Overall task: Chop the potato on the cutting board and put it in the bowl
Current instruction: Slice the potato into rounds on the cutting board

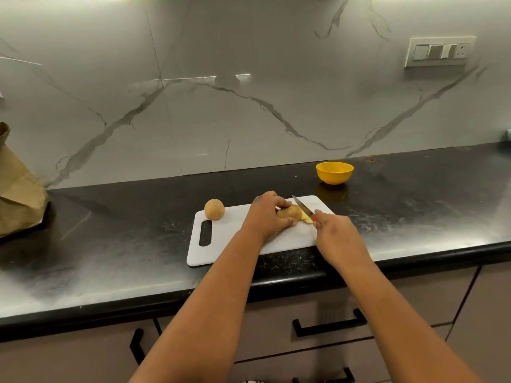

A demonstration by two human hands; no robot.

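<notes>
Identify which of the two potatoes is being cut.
The potato under the left hand, beside the knife; the other potato sits whole at the board's corner.

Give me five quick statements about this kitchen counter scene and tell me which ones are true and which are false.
1. The left hand holds a potato on the cutting board. True.
2. The right hand holds a spoon. False: it grips a knife with a red handle.
3. The yellow bowl sits on the cutting board. False: it stands on the black counter beyond the board.
4. A second potato, whole, rests at the board's far left corner. True.
5. No slices have been cut yet. False: a few pale slices lie beside the held potato.
</notes>
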